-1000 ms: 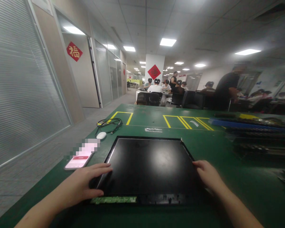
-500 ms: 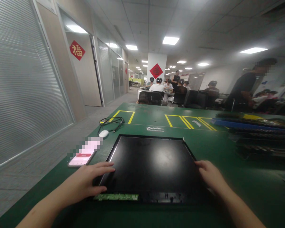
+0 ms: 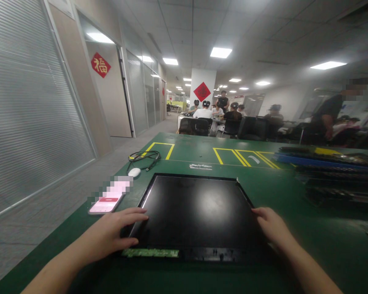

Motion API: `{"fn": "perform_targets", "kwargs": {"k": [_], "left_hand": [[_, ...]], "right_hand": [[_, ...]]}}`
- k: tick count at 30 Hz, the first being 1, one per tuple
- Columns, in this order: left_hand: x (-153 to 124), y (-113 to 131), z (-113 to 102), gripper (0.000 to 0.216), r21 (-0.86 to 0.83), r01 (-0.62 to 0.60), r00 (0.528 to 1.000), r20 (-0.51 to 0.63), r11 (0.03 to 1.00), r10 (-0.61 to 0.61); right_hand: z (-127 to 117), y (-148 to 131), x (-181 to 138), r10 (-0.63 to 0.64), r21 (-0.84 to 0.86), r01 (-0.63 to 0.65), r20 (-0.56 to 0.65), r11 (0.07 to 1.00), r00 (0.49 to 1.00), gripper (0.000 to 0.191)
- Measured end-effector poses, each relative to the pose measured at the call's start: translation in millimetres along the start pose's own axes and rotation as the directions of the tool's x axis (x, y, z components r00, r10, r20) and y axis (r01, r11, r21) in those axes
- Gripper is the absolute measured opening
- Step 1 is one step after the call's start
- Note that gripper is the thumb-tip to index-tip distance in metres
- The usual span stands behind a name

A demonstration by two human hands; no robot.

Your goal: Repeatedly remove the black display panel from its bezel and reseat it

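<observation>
- Left hand (image 3: 112,232), thumb and fingers apart, touches the black panel's (image 3: 196,212) left edge; right hand (image 3: 272,226) touches its right edge, clamped or not I cannot tell;
- black panel lies on the desk (image 3: 333,237), screen up; long axis apparently left to right, green strip (image 3: 151,253) nearest the person;
- phone (image 3: 108,204) to its left; coiled cable (image 3: 144,152) farther off.

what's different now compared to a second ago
The standing person in dark clothes has moved further right. Nothing was visibly grasped or released: the left hand stays at the black panel's left edge, the right hand at its right. Phone and cable stayed put.
</observation>
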State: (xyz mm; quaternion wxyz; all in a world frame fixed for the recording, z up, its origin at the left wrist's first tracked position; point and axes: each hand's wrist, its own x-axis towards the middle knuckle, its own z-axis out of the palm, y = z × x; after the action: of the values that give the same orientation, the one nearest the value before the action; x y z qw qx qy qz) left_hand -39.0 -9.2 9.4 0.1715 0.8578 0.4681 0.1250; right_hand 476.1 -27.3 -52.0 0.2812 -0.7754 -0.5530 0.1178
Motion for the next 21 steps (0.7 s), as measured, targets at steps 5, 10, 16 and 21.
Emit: {"fn": "perform_targets", "kwargs": {"k": [5,10,16,21], "left_hand": [[4,-16,11,0.055,0.038,0.109,0.991,-0.085,0.993,-0.106],[10,-30,28,0.05,0.084,0.128,0.976,-0.186,0.988,-0.111],[17,-28,38,0.047,0.154,0.129,0.972,-0.214,0.98,-0.095],[20,-29,43,0.047,0.182,0.138,0.973,-0.211,0.974,-0.098]], "right_hand": [[0,1,0,0.003,-0.001,-0.003,-0.005,1.0,1.0,0.035],[-3,-4,-1,-0.012,-0.053,0.013,0.016,0.999,1.0,0.039],[-2,-3,-1,-0.013,-0.061,0.014,0.016,0.998,1.0,0.04],[-2,-4,-2,0.025,-0.022,-0.025,0.02,0.999,0.999,0.04]]}}
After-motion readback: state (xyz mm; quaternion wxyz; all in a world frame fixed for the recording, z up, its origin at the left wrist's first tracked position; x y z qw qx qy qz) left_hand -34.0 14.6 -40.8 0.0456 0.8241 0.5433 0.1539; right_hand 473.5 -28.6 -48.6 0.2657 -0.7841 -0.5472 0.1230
